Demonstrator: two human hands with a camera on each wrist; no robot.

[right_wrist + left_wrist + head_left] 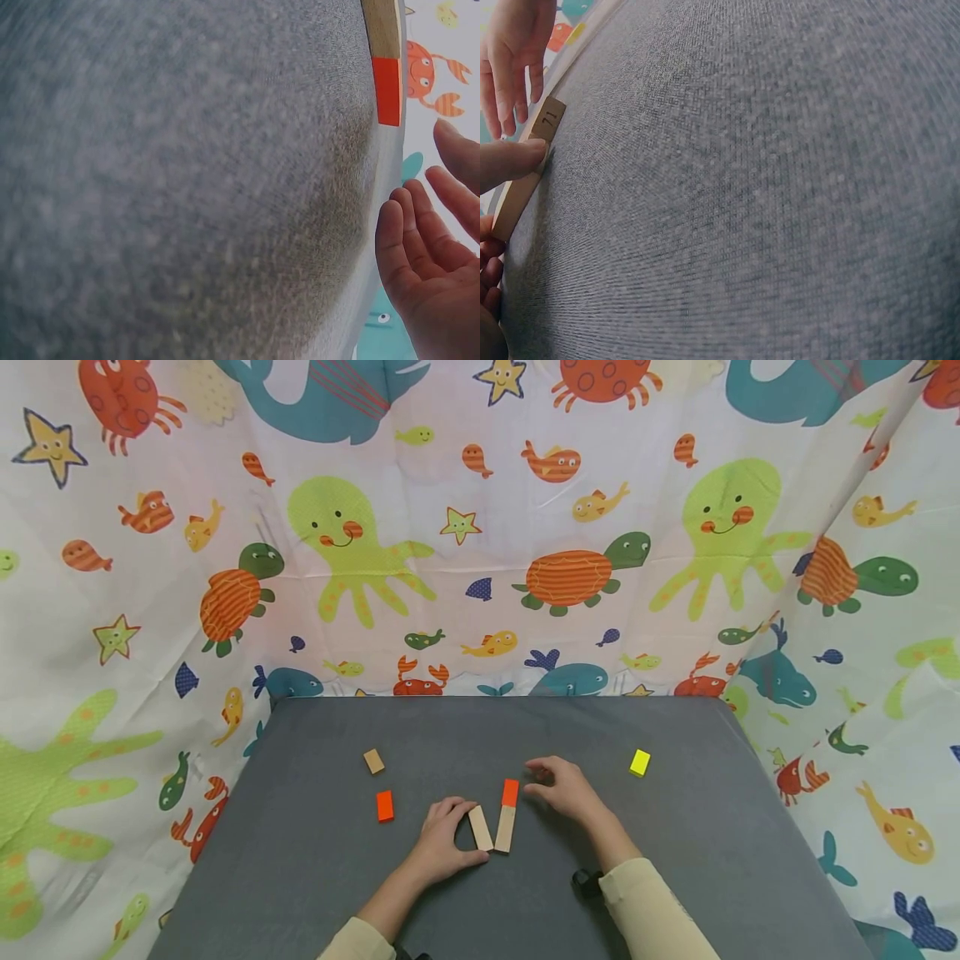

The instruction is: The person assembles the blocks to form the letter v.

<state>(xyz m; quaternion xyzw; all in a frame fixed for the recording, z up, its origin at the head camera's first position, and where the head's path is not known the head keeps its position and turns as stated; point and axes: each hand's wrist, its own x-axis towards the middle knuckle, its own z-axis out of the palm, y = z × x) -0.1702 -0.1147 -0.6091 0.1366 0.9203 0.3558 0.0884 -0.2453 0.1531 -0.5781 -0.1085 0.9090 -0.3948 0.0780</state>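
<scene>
Head view: apparently six blocks, two hands

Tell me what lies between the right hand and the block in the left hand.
In the head view, an orange block and a wooden block, end to end.

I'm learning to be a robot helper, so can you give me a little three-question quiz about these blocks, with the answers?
1. Which grip pinches a long wooden block?
2. True or false: in the head view, the yellow block lies farther right than the right grip.
3. How many orange blocks show in the head view? A) one B) two C) three

Key:
1. The left grip.
2. True.
3. B: one touches the end of another wooden block; the other lies apart.
</scene>
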